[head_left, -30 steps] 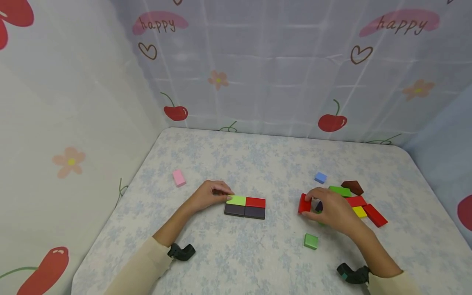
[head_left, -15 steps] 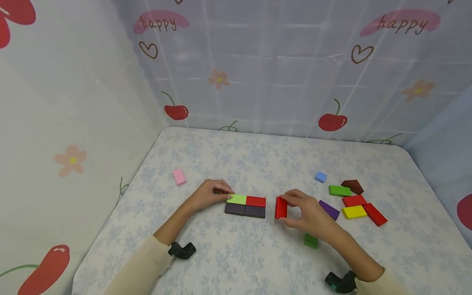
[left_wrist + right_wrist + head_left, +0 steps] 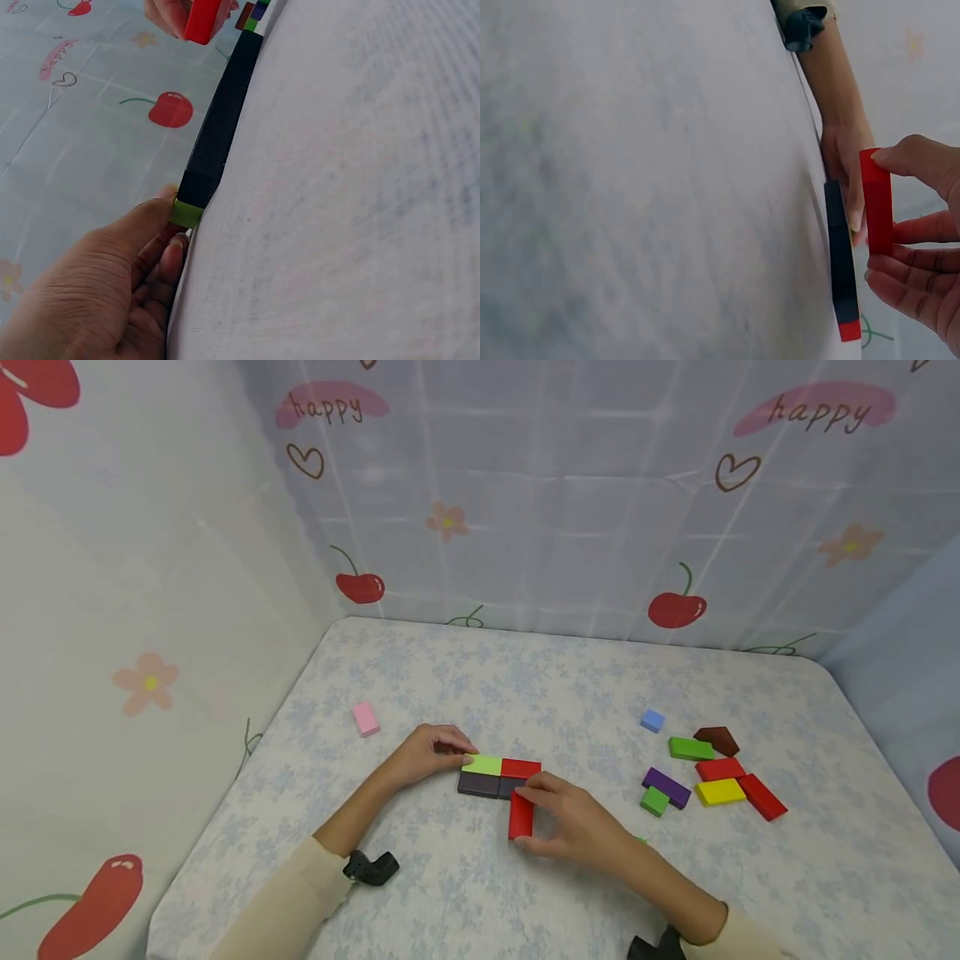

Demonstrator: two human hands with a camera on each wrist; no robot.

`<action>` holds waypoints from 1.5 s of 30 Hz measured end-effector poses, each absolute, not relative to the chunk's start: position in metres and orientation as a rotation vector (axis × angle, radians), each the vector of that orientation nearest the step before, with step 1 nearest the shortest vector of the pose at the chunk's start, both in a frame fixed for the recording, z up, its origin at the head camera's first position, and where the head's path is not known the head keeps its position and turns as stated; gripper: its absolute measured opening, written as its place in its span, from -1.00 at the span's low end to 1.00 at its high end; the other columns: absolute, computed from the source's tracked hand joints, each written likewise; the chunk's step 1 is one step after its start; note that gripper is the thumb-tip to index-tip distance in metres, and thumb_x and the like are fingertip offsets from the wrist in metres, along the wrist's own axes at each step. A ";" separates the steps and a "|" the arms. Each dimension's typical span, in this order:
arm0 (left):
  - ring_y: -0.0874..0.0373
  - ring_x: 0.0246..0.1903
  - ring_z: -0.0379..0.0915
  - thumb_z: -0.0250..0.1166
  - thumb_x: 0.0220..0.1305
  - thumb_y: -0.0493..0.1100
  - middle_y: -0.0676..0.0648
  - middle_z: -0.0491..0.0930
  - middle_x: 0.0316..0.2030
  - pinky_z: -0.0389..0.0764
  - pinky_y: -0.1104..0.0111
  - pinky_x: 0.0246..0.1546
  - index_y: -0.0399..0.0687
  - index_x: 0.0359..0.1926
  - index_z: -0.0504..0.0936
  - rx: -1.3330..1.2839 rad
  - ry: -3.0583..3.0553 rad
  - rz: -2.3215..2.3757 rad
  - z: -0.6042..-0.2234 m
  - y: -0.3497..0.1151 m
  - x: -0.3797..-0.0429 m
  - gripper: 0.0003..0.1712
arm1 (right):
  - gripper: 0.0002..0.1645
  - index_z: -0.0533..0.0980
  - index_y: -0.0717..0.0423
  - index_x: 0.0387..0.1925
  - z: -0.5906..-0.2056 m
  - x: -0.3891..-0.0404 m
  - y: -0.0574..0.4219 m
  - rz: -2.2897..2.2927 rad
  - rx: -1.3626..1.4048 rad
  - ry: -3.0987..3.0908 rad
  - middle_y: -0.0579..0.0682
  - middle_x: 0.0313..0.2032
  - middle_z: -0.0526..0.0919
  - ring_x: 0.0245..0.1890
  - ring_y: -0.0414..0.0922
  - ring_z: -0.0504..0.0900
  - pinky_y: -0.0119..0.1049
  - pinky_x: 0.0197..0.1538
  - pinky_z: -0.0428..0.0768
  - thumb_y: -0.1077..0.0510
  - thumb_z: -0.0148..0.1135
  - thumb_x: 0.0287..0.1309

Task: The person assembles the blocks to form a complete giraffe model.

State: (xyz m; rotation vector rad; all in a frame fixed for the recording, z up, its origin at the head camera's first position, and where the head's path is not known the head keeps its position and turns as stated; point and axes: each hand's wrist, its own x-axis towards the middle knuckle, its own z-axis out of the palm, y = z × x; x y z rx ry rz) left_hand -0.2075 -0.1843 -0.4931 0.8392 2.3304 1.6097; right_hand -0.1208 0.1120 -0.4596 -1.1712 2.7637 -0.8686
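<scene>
My left hand (image 3: 422,758) has its thumb and fingertips at the left end of a lime green block (image 3: 482,765), holding it. A red block (image 3: 522,769) lies end to end with it. Along their near side run two dark blocks (image 3: 477,784), all flat on the table. Between thumb and fingers, my right hand (image 3: 573,821) pinches another red block (image 3: 521,816) by its two ends. This one overlaps the right dark block's near edge in the head view. In the right wrist view the pinched red block (image 3: 878,202) appears raised off the table.
To the right lie a purple block (image 3: 671,789), a small green block (image 3: 655,802), a yellow block (image 3: 720,792), a longer green block (image 3: 691,748), red blocks (image 3: 763,797), a brown block (image 3: 717,740) and a blue block (image 3: 652,720). A pink block (image 3: 366,719) lies left.
My right hand has carried the red block leftward from the right-hand blocks to the near side of the dark blocks. The left hand has stayed in place.
</scene>
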 end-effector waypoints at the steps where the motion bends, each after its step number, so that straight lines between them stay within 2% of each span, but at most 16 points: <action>1: 0.13 -0.26 0.60 0.41 0.27 -0.39 -0.19 0.72 -0.17 0.56 0.43 -0.30 -0.29 -0.09 0.79 0.839 2.334 1.607 -0.494 -0.184 -0.208 -0.81 | -0.35 0.63 0.21 0.15 -0.460 -0.119 0.108 -0.850 -1.189 2.760 0.02 0.06 0.60 -0.05 -0.12 0.62 -0.24 -0.04 0.66 -0.05 0.55 0.09; 10: 0.10 -0.23 0.61 0.41 0.28 -0.38 -0.12 0.73 -0.17 0.55 0.44 -0.27 -0.25 -0.09 0.80 0.799 2.350 1.595 -0.498 -0.184 -0.209 -0.81 | -0.38 0.65 0.17 0.11 -0.467 -0.113 0.079 -0.729 -1.302 2.688 -0.07 -0.02 0.58 -0.18 -0.26 0.52 -0.42 -0.13 0.58 -0.09 0.53 0.10; 16: 0.03 -0.22 0.63 0.40 0.28 -0.38 -0.16 0.72 -0.17 0.58 0.40 -0.25 -0.27 -0.09 0.79 0.847 2.344 1.591 -0.494 -0.185 -0.208 -0.81 | -0.36 0.64 0.15 0.12 -0.468 -0.112 0.072 -0.646 -1.277 2.690 -0.05 0.00 0.57 -0.08 -0.22 0.50 -0.42 -0.09 0.58 -0.12 0.54 0.10; 19: 0.01 -0.22 0.63 0.40 0.28 -0.39 -0.18 0.72 -0.17 0.59 0.39 -0.25 -0.28 -0.09 0.79 0.867 2.343 1.587 -0.492 -0.185 -0.207 -0.81 | -0.35 0.65 0.11 0.13 -0.467 -0.112 0.075 -0.665 -1.237 2.679 -0.08 -0.02 0.53 -0.15 -0.26 0.48 -0.44 -0.14 0.56 -0.12 0.57 0.07; 24: 0.07 -0.22 0.63 0.40 0.28 -0.38 -0.17 0.72 -0.17 0.60 0.38 -0.23 -0.26 -0.09 0.79 0.873 2.360 1.574 -0.490 -0.185 -0.207 -0.81 | -0.45 0.68 0.06 0.04 -0.462 -0.112 0.082 -0.742 -1.183 2.631 -0.12 -0.12 0.53 -0.32 -0.29 0.48 -0.44 -0.26 0.52 -0.04 0.62 0.01; 28: 0.12 -0.22 0.63 0.40 0.27 -0.39 -0.18 0.72 -0.17 0.60 0.40 -0.21 -0.28 -0.10 0.79 0.882 2.361 1.576 -0.488 -0.185 -0.207 -0.82 | -0.49 0.67 0.06 0.03 -0.465 -0.114 0.081 -0.744 -1.186 2.596 -0.10 -0.13 0.63 -0.28 -0.27 0.54 -0.40 -0.20 0.56 0.00 0.59 0.06; 32: 0.07 -0.21 0.63 0.40 0.27 -0.41 -0.21 0.72 -0.17 0.59 0.42 -0.22 -0.32 -0.09 0.78 0.883 2.350 1.575 -0.497 -0.186 -0.211 -0.81 | -0.49 0.62 0.06 0.07 -0.469 -0.114 0.075 -0.730 -1.212 2.592 -0.11 -0.07 0.67 -0.17 -0.26 0.59 -0.36 -0.08 0.61 -0.03 0.55 0.12; 37: 0.04 -0.19 0.63 0.40 0.28 -0.39 -0.19 0.72 -0.15 0.59 0.42 -0.21 -0.29 -0.08 0.78 0.872 2.365 1.555 -0.515 -0.188 -0.220 -0.80 | -0.50 0.61 0.05 0.05 -0.470 -0.115 0.063 -0.730 -1.197 2.600 -0.12 -0.08 0.68 -0.14 -0.26 0.60 -0.34 -0.04 0.62 -0.03 0.55 0.12; 45: 0.14 -0.16 0.63 0.44 0.28 -0.24 -0.02 0.73 -0.14 0.60 0.41 -0.18 -0.05 -0.08 0.82 0.873 2.352 1.569 -0.522 -0.191 -0.224 -0.81 | -0.51 0.62 0.05 -0.02 -0.467 -0.119 0.045 -0.768 -1.157 2.625 -0.13 -0.15 0.68 -0.24 -0.29 0.57 -0.36 -0.11 0.60 -0.02 0.59 0.06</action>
